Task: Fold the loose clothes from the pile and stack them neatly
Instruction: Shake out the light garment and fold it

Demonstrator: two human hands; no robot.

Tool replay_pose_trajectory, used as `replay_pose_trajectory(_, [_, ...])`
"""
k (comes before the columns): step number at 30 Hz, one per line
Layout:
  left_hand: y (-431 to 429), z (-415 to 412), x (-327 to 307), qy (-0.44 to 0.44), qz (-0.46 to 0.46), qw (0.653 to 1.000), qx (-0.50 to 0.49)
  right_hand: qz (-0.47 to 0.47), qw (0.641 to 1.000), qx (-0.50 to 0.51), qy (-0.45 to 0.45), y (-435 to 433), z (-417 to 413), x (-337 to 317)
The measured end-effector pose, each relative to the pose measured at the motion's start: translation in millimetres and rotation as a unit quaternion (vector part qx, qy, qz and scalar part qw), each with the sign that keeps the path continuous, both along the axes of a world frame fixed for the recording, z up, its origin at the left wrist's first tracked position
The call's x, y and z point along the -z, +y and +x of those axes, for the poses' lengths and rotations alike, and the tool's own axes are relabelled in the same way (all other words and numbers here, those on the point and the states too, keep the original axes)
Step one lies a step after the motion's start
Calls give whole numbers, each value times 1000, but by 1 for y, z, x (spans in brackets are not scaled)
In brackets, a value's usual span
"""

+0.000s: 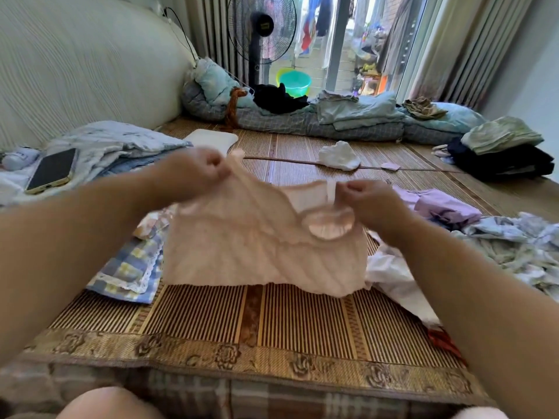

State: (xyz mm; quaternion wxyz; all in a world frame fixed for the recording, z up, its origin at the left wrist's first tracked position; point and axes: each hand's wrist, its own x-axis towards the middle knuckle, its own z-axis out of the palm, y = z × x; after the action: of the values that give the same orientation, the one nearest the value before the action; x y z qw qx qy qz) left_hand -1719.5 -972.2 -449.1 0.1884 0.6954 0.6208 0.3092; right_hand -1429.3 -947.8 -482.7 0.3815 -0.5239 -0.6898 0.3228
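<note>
So the pale pink ribbed fabric camisole top (257, 246) is up in the air over the striped woven bamboo mat (272, 316), stretched between two hands that are well apart. The left hand (196, 169) is pinching the top edge on its side, and the right hand (367, 198) is pinching up by the thin pink shoulder strap (331, 192).

What I'd worry about:
- the round pink foam pad (328, 225) is poking out of the lining on the right side. Fold it like that and it'll probably bunch up or slip out, so you get a lumpy fold
- the fabric looks thin and floppy and it's only held by two small pinches, so one corner could easily drop and the whole thing goes crooked
- the blue and yellow checked cloth with lace trim (130, 267) lies right behind it, and the crumpled heap of pale blue and white loose clothes (514, 246) is off to the right. Lay the top down carelessly and it lands half on one of those

As for writing, nothing readable. The black standing fan (261, 25) has a small yellowish badge on the hub but it's too tiny to make out, and there's no tag showing on the top
</note>
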Motion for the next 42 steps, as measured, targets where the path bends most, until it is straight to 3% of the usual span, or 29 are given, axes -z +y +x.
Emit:
replay_pose_trajectory(5, [37, 16, -61, -67, 93, 991, -68, 32, 993, 15, 113, 25, -7, -55])
replay_pose_trajectory(9, [47, 25, -74, -87, 85, 990, -70, 24, 991, 3, 132, 25, -6, -75])
replay_pose_trajectory(12, [48, 32, -80, -132, 31, 990, -47, -29, 985, -17, 167, 25, -6, -86])
replay_pose_trajectory(16, [49, 40, -89, -177, 21, 983, -44, -149, 951, 2, 271, 32, -5, -97])
replay_pose_trajectory(19, [48, 48, -97, -212, 19, 976, -33, -105, 968, 21, 228, 36, 1, -96])
replay_pose_trajectory(23, [48, 57, -106, -190, 36, 981, -14, -54, 988, -26, 145, 24, 1, -92])
replay_pose_trajectory(27, [46, 52, -107, -157, 45, 986, -19, -22, 984, 34, 173, 22, -4, -99])
replay_pose_trajectory(30, [43, 44, -106, -122, 32, 991, -37, -65, 978, 56, 191, 25, 5, -108])
replay_pose_trajectory(33, [45, 33, -102, -56, 37, 996, -55, -138, 976, 11, 168, 30, 9, -114])
replay_pose_trajectory(38, [54, 17, -96, 81, -41, 991, -95, -168, 976, -37, 131, 46, -1, -116])
replay_pose_trajectory(40, [68, 12, -88, 65, -75, 988, -115, -160, 976, -25, 147, 58, -10, -113])
replay_pose_trajectory(42, [83, 13, -78, -32, -125, 984, -120, -159, 974, -6, 164, 72, -19, -110])
